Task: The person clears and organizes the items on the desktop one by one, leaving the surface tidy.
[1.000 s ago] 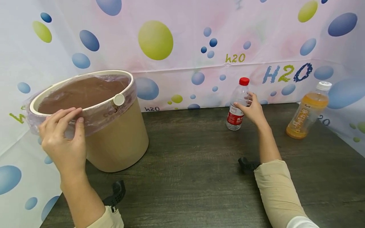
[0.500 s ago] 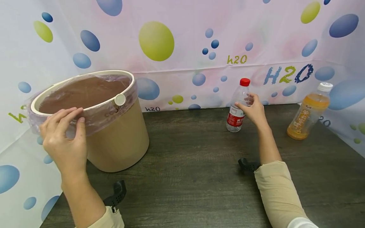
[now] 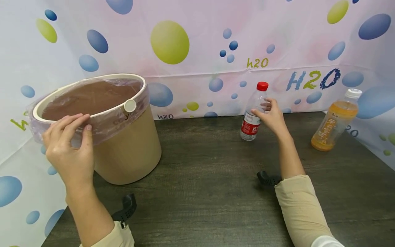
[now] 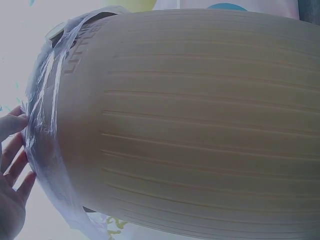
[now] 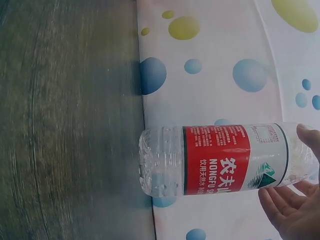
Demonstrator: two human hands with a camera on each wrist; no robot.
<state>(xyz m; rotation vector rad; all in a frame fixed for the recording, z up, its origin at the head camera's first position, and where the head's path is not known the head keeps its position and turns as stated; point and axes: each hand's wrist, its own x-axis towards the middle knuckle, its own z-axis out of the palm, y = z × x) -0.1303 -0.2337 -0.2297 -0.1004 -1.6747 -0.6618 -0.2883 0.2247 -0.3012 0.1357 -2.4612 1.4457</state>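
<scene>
A clear plastic water bottle [image 3: 250, 127] with a red cap and a red and white label leans slightly at the back of the table, right of centre. My right hand [image 3: 273, 118] grips its upper part, thumb on the near left side and fingers behind. In the right wrist view, thumb and fingers flank the bottle [image 5: 215, 160] above its label. At left stands a beige trash bin [image 3: 129, 151] lined with a thin translucent bag [image 3: 105, 128]. My left hand [image 3: 69, 145] touches the bin's near rim with extended fingers, its thumb lower against the bag.
A second bottle [image 3: 334, 120], white-capped and holding some orange drink, stands on the right of the dark wooden table [image 3: 197, 192]. A bubble-printed backdrop [image 3: 197, 41] rises right behind the table. Black wrist-camera mounts [image 3: 126, 207] stick out from both forearms.
The water bottle has shifted slightly left and tilted a little in my right hand. My left hand stays at the bin's rim.
</scene>
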